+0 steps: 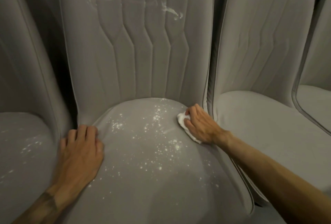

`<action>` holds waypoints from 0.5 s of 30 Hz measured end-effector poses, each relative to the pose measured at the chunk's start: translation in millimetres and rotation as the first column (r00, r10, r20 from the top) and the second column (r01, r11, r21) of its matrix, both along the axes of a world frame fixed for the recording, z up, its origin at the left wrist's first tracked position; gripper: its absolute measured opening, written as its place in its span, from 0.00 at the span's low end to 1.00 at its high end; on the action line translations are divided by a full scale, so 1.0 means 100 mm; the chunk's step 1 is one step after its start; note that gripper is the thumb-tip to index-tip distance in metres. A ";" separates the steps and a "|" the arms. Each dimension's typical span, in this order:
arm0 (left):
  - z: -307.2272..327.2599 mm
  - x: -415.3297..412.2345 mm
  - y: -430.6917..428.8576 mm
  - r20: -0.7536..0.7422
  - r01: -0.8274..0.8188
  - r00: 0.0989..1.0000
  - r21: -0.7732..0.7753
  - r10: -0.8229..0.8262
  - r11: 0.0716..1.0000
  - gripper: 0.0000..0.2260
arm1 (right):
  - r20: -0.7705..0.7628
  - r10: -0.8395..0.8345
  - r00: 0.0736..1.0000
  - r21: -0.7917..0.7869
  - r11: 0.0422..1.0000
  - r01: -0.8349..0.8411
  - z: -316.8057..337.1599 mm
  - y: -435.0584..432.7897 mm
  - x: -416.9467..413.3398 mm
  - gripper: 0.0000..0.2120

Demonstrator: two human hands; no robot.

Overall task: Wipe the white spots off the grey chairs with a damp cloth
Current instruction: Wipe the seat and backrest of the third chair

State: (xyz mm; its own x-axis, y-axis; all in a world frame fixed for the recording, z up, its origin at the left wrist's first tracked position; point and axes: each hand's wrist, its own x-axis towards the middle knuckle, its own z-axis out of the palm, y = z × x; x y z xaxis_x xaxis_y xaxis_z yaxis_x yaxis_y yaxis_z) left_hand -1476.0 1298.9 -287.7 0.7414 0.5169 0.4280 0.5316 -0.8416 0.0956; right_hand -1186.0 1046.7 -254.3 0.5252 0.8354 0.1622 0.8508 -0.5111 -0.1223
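The right hand (198,125) grips the bunched white cloth (181,118), fingers curled over it and pressing it down on the back right corner of the seat of the middle chair (143,193), just beside the gap to the right chair (259,130). Only a small wad of cloth shows past the fingers, so the wiping face looks narrow. A pass may cover only a thin strip, and the knuckles or fingertips could drag through the white spots (157,116) and smear them instead of lifting them. The spots lie thick just to the left of the cloth and scatter forward across the centre of the seat. If the cloth is too wet or already loaded, I judge it could spread them into a pale film like the white smears (170,9) high on the backrest, and the grey fabric could show damp streaks. A wad that never gets refolded would probably put back what it picks up. The left hand (80,150) holds nothing; it lies palm down on the seat's left edge with fingers relaxed, bracing. It rests close to some spots and could press them into the weave or carry them on the skin. The left chair (23,127) has its own spots (30,147) on the seat, easy to miss in the dim light, and the backrest marks sit well above the present reach. The right chair looks clean from here, though its far side is out of view.
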 end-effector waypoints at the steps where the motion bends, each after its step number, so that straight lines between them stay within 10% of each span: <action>1: 0.01 0.00 0.00 0.006 -0.002 1.000 0.000 0.002 1.000 0.12 | 0.018 0.006 1.000 -0.017 1.000 -0.006 0.01 0.02 0.02 0.13; 15: 0.00 0.01 0.01 0.006 -0.014 1.000 -0.015 0.014 1.000 0.11 | 0.068 0.337 0.939 -0.153 0.934 -0.324 0.18 -0.05 0.01 0.14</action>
State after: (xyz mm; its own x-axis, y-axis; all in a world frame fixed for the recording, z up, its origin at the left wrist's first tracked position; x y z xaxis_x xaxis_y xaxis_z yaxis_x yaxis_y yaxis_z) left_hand -1474.6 1299.7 -287.9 0.7315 0.5332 0.4251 0.5423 -0.8328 0.1113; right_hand -1184.7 1042.2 -236.1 0.2037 0.9767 0.0674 0.9786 -0.2052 0.0154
